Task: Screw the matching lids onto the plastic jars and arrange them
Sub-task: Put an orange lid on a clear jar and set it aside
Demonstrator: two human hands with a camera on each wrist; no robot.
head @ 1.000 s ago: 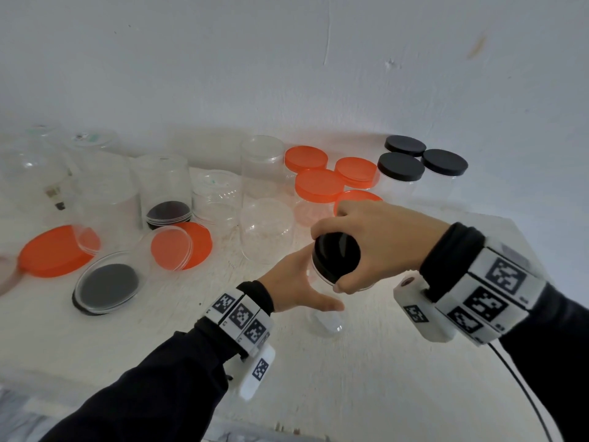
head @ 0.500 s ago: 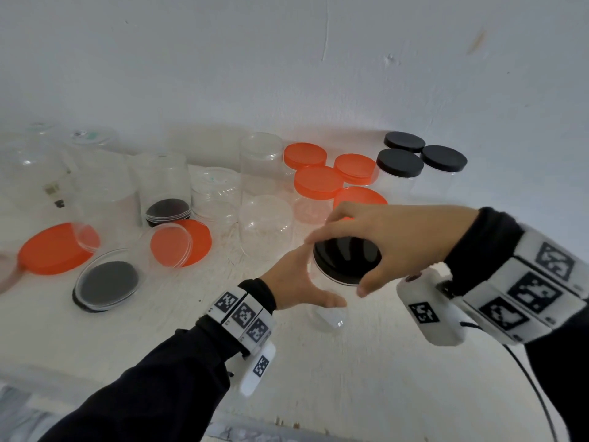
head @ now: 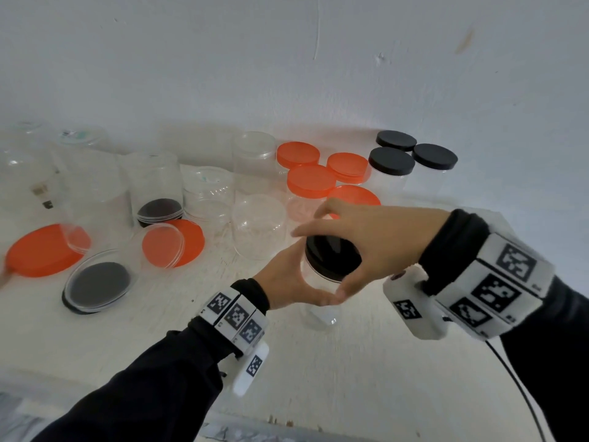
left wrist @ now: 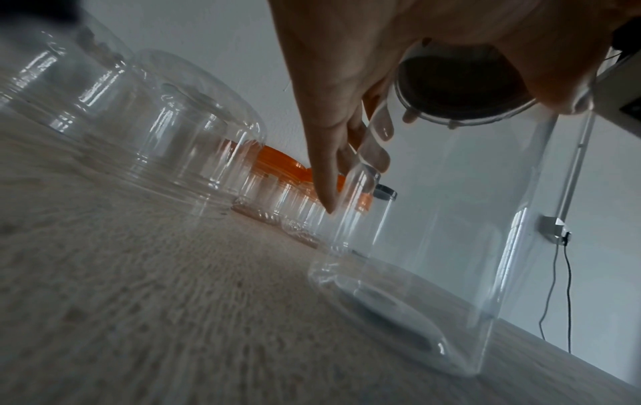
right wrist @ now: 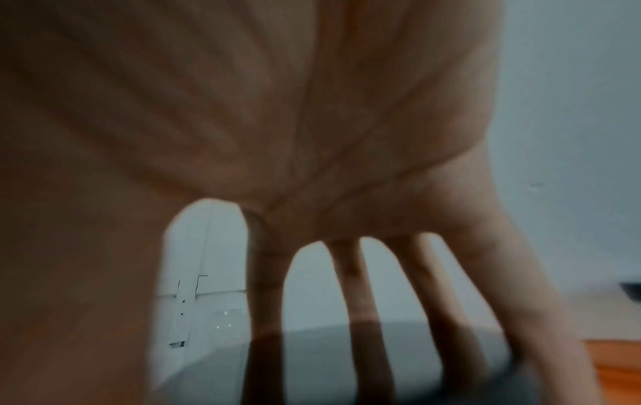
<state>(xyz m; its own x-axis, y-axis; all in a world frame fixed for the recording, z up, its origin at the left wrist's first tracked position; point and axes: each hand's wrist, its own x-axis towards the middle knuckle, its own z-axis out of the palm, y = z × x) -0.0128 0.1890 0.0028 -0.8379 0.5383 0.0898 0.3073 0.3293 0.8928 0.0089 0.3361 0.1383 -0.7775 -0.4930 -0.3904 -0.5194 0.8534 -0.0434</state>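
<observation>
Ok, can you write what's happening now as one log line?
step: screwing lid | left hand: holds clear jar | right hand: grips black lid | jar on table

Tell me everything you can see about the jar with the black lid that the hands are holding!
The jar is see-through plastic, tall and round, and looks empty. It stands upright on the white table, near the front, apart from the other jars. A round black lid sits on its top. The left hand wraps around its side just under the lid, and the right hand reaches over from above, with fingers spread around the lid's edge. How tightly the lid is screwed on cannot be told.
</observation>
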